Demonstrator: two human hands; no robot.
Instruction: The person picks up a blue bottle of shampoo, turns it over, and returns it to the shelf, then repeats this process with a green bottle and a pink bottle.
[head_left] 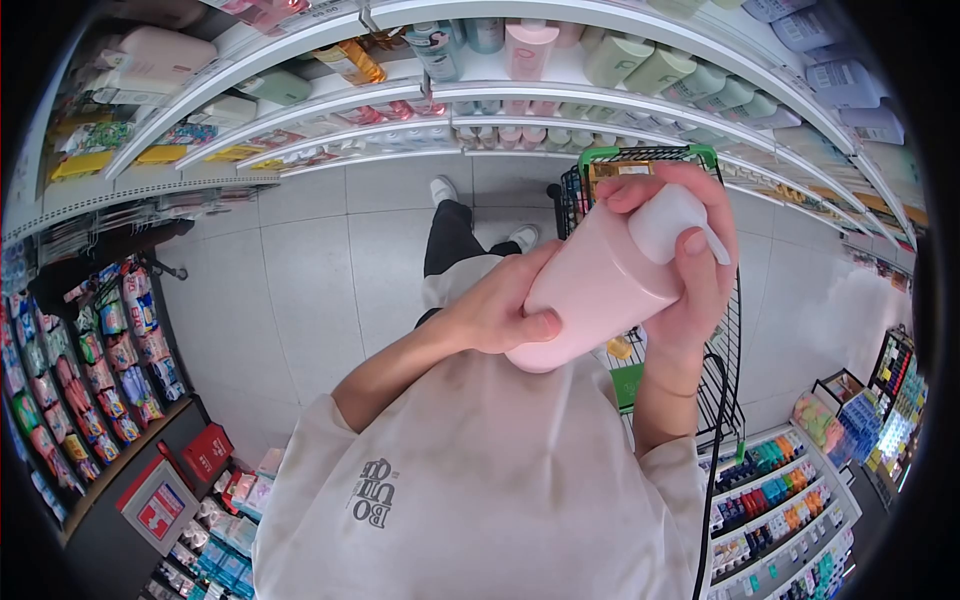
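A large pink bottle [600, 285] with a white pump top [668, 222] is held tilted in front of my chest, its pump end toward the upper right. My left hand [505, 300] is wrapped round its lower part, with the thumb lying across the pink side. Round the pump end is my right hand [702, 265], its thumb against the white top and its fingers over the far side. Behind the bottle stands a shopping cart [728, 370] with a green-edged rim, partly hidden by the bottle and my right arm.
Shelves [400, 95] with rows of pump bottles curve across the top. Hanging packets [100, 360] line a rack at the left. Another stocked shelf unit [780, 500] stands at the lower right. A black cord [708, 480] hangs beside my right arm. Tiled floor [300, 290] lies below.
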